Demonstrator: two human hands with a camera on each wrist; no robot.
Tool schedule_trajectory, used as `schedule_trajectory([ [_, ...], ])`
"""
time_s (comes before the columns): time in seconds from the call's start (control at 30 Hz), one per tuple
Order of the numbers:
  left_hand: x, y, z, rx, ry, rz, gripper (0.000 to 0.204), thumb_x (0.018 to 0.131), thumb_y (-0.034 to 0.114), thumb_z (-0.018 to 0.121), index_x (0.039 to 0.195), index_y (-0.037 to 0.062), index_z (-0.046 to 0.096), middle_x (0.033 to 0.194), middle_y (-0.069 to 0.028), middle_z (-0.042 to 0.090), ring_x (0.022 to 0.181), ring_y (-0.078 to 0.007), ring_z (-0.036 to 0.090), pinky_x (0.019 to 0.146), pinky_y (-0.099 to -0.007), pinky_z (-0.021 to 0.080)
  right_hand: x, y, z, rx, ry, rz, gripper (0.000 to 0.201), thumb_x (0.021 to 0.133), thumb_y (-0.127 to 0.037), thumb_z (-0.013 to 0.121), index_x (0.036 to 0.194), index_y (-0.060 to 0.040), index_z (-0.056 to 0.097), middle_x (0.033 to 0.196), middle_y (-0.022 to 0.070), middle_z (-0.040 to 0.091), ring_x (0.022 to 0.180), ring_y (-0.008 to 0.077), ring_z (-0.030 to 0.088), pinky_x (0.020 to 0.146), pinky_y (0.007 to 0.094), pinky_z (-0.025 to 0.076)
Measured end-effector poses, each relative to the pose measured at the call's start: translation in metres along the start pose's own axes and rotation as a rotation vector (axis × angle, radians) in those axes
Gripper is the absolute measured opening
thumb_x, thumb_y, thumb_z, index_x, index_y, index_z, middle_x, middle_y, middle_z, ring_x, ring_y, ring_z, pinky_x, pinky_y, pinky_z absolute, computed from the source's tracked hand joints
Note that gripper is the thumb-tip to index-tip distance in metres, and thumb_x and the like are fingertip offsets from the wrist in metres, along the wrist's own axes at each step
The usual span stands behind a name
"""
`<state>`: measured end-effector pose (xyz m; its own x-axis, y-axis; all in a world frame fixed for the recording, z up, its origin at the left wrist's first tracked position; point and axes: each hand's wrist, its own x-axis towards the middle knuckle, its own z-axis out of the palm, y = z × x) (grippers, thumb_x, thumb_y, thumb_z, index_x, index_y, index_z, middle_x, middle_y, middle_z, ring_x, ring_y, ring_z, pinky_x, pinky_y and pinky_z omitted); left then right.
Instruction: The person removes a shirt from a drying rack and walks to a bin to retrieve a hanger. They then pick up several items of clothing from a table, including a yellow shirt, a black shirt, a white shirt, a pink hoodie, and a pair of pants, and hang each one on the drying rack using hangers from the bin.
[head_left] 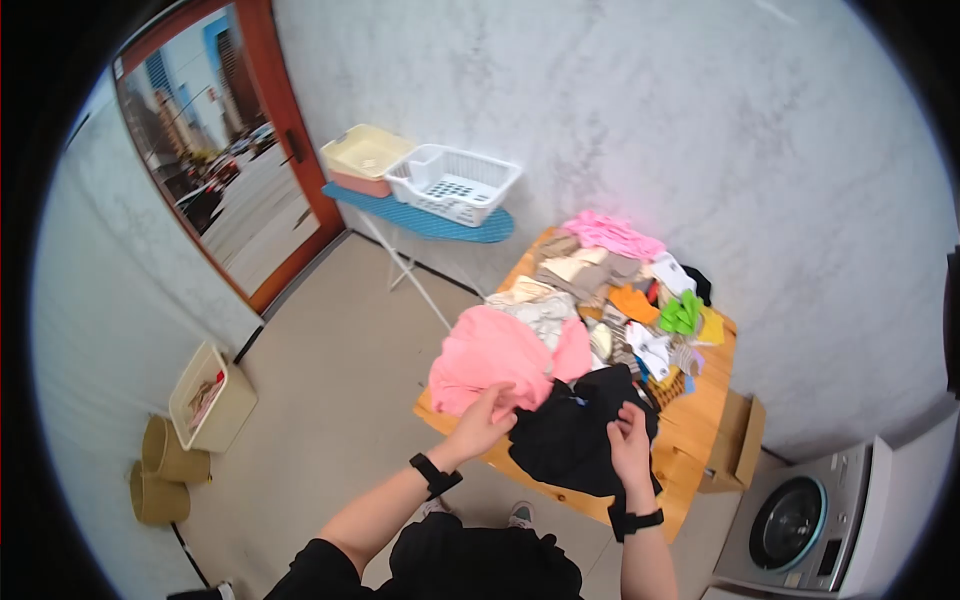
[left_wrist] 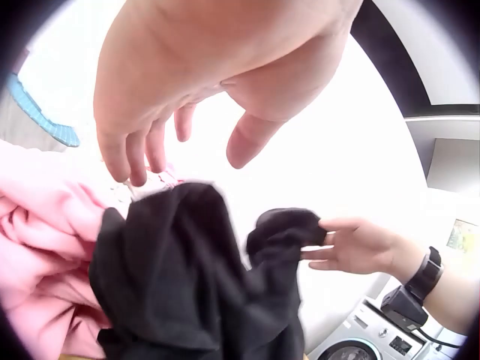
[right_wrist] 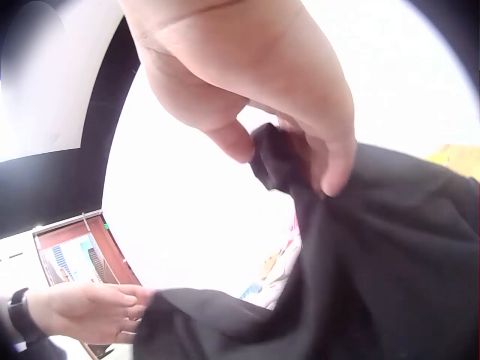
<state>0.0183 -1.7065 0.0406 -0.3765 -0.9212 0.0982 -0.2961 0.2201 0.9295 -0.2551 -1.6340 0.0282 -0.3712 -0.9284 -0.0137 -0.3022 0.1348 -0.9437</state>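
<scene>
A black garment lies at the front of the wooden table, part of it lifted. In the right wrist view, my right hand pinches a bunched fold of this black cloth between thumb and fingers. My left hand is at the garment's left side, thumb apart from the loosely bent fingers. Nothing shows between them in the left wrist view, where the hand hangs over a raised peak of the black cloth. Beside it sits a large pink garment.
A pile of mixed clothes, including an orange piece and a green piece, covers the table behind. A blue ironing board holds a white basket. A washing machine stands at right, baskets at left.
</scene>
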Motion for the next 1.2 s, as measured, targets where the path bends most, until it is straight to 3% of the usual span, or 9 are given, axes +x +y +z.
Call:
schedule_trajectory([
  [0.13, -0.090, -0.088, -0.054, -0.036, 0.039, -0.285, 0.037, 0.087, 0.014, 0.057, 0.124, 0.0068, 0.051, 0.094, -0.0107, 0.065, 0.086, -0.0217, 0.064, 0.076, -0.0368, 0.050, -0.027, 0.005, 0.080, -0.030, -0.164, -0.071, 0.039, 0.085, -0.002, 0.061, 0.123, -0.0003, 0.050, 0.112, 0.0139, 0.057, 0.084, 0.0182, 0.061, 0.075, 0.0293, 0.050],
  [0.37, -0.318, -0.216, -0.173, -0.030, 0.503, -0.841, 0.031, 0.086, 0.018, 0.054, 0.115, 0.0078, 0.057, 0.087, -0.0100, 0.066, 0.082, -0.0233, 0.063, 0.075, -0.0363, 0.050, -0.058, -0.050, 0.284, -0.116, -0.686, -0.169, 0.034, 0.082, -0.001, 0.059, 0.115, 0.0025, 0.052, 0.107, 0.0146, 0.057, 0.074, 0.0164, 0.060, 0.067, 0.0283, 0.049],
  [0.43, -0.390, -0.231, -0.189, 0.087, 0.588, -1.028, 0.033, 0.081, 0.021, 0.056, 0.112, 0.0084, 0.060, 0.095, -0.0161, 0.068, 0.092, -0.0330, 0.065, 0.081, -0.0421, 0.051, -0.067, -0.047, 0.348, -0.224, -0.830, -0.288, 0.033, 0.083, -0.007, 0.062, 0.113, 0.0012, 0.054, 0.108, 0.0167, 0.055, 0.075, 0.0210, 0.062, 0.069, 0.0323, 0.050],
  [0.63, -0.577, -0.264, -0.179, -0.039, 0.919, -1.386, 0.029, 0.081, 0.026, 0.055, 0.102, 0.0097, 0.067, 0.100, -0.0155, 0.069, 0.097, -0.0342, 0.064, 0.086, -0.0425, 0.050, -0.113, -0.062, 0.522, -0.585, -1.126, -0.387, 0.034, 0.080, -0.016, 0.066, 0.111, -0.0039, 0.059, 0.112, 0.0185, 0.056, 0.085, 0.0281, 0.062, 0.081, 0.0384, 0.050],
  [0.77, -0.638, -0.258, -0.154, -0.189, 1.013, -1.545, 0.030, 0.081, 0.027, 0.056, 0.103, 0.0104, 0.066, 0.099, -0.0148, 0.069, 0.098, -0.0338, 0.064, 0.086, -0.0421, 0.050, -0.119, -0.002, 0.610, -0.630, -1.219, -0.545, 0.034, 0.078, -0.018, 0.067, 0.108, -0.0032, 0.061, 0.111, 0.0194, 0.058, 0.096, 0.0312, 0.060, 0.086, 0.0402, 0.049],
  [0.83, -0.658, -0.271, -0.142, -0.302, 1.092, -1.550, 0.030, 0.080, 0.025, 0.058, 0.103, 0.0091, 0.066, 0.095, -0.0139, 0.070, 0.090, -0.0285, 0.067, 0.082, -0.0395, 0.052, -0.121, 0.009, 0.645, -0.778, -1.353, -0.339, 0.035, 0.078, -0.022, 0.067, 0.108, -0.0048, 0.061, 0.117, 0.0229, 0.054, 0.111, 0.0375, 0.052, 0.096, 0.0421, 0.044],
  [0.9, -0.666, -0.277, -0.143, -0.409, 1.135, -1.556, 0.028, 0.081, 0.023, 0.057, 0.103, 0.0072, 0.066, 0.093, -0.0131, 0.070, 0.085, -0.0253, 0.068, 0.078, -0.0376, 0.053, -0.124, 0.017, 0.676, -0.799, -1.365, -0.400, 0.034, 0.076, -0.020, 0.067, 0.106, -0.0034, 0.062, 0.110, 0.0214, 0.058, 0.106, 0.0352, 0.056, 0.092, 0.0415, 0.046],
  [1.07, -0.671, -0.290, -0.219, -0.621, 1.279, -1.511, 0.026, 0.085, 0.019, 0.055, 0.102, 0.0023, 0.064, 0.086, -0.0113, 0.069, 0.073, -0.0175, 0.067, 0.065, -0.0306, 0.054, -0.110, 0.041, 0.782, -0.831, -1.339, -0.490, 0.032, 0.074, -0.016, 0.067, 0.102, -0.0012, 0.063, 0.096, 0.0173, 0.064, 0.088, 0.0308, 0.064, 0.078, 0.0393, 0.052],
  [1.2, -0.662, -0.308, -0.319, -0.739, 1.329, -1.574, 0.025, 0.089, 0.018, 0.053, 0.106, 0.0014, 0.062, 0.084, -0.0107, 0.068, 0.070, -0.0191, 0.066, 0.063, -0.0302, 0.054, -0.106, 0.019, 0.865, -0.845, -1.356, -0.086, 0.021, 0.079, -0.013, 0.062, 0.096, -0.0016, 0.061, 0.082, 0.0120, 0.064, 0.068, 0.0244, 0.065, 0.059, 0.0367, 0.053],
])
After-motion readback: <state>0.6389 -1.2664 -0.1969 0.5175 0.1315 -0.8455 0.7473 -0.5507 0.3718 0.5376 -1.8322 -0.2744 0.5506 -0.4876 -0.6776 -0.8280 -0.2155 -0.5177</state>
